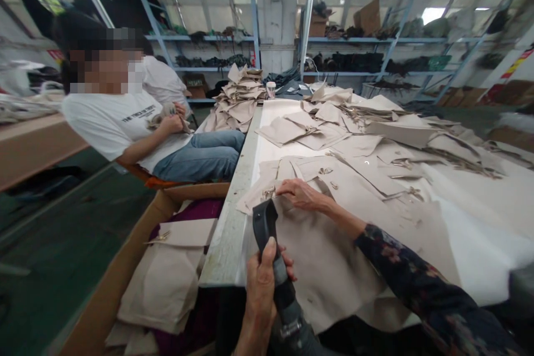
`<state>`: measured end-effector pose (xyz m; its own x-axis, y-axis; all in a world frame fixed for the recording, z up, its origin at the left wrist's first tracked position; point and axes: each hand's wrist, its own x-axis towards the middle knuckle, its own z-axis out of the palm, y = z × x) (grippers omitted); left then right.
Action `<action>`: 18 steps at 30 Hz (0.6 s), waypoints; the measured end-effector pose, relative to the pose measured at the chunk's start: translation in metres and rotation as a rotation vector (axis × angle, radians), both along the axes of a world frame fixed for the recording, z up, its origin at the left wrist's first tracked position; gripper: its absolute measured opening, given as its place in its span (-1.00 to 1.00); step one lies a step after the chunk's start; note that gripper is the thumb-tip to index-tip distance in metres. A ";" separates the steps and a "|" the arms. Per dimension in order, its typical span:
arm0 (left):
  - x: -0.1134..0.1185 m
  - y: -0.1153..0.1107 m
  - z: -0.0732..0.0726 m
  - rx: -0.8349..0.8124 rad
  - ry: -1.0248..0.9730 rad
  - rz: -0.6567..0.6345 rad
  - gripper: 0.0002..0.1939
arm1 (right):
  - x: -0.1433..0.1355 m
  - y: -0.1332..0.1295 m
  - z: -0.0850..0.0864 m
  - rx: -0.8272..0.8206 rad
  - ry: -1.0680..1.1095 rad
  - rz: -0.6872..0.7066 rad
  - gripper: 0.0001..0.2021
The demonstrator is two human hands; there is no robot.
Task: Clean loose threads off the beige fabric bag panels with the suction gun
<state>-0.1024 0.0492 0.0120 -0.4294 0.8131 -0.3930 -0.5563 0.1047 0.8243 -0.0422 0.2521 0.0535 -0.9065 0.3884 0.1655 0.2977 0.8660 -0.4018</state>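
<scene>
Seen in the head view, a worker's left hand (259, 283) grips a black tool (278, 270) at the near edge of a worktable (225, 245), fingers wrapped around its shaft and thumb laid along the top. The tool's long axis slants from the bottom of the scene upward and slightly left, its bent, broad head pointing away from the worker, over the near left part of a beige fabric piece (334, 250). Just beyond that head, the right hand (301, 194), reaching in from a dark floral sleeve (409, 272), has its fingers bent at the cloth beside a small metal fitting (268, 193); I cannot tell whether they pinch it. The fabric lies rumpled over white sheeting (479, 233), with more beige pieces (392, 132) strewn across the far and right side. A stack (240, 103) rises at the table's far left corner, near a cup (271, 89). To the left, a seated co-worker (125, 122) in a white shirt and jeans holds bunched cloth (170, 117), above a cardboard box (109, 278) of beige pieces and purple fabric (204, 209). Blue shelving (350, 40) loaded with dark goods lines the back wall on both sides of a pale pillar (277, 16).
</scene>
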 end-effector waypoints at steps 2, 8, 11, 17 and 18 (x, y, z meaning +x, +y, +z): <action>-0.004 0.006 0.002 0.028 -0.006 0.017 -0.53 | 0.004 0.000 -0.003 -0.046 0.050 -0.005 -0.72; -0.016 -0.007 0.010 -0.022 -0.013 0.102 -0.53 | 0.002 0.002 -0.019 -0.124 0.222 -0.039 -0.75; -0.012 -0.027 0.009 -0.078 -0.051 0.059 -0.54 | 0.003 0.004 -0.025 -0.124 0.264 -0.010 -0.77; 0.004 -0.025 0.004 -0.098 -0.026 -0.053 -0.57 | 0.006 0.005 -0.030 0.005 0.235 0.029 -0.74; 0.004 -0.018 0.004 -0.097 -0.027 -0.059 -0.57 | 0.005 0.005 -0.031 0.037 0.210 0.026 -0.73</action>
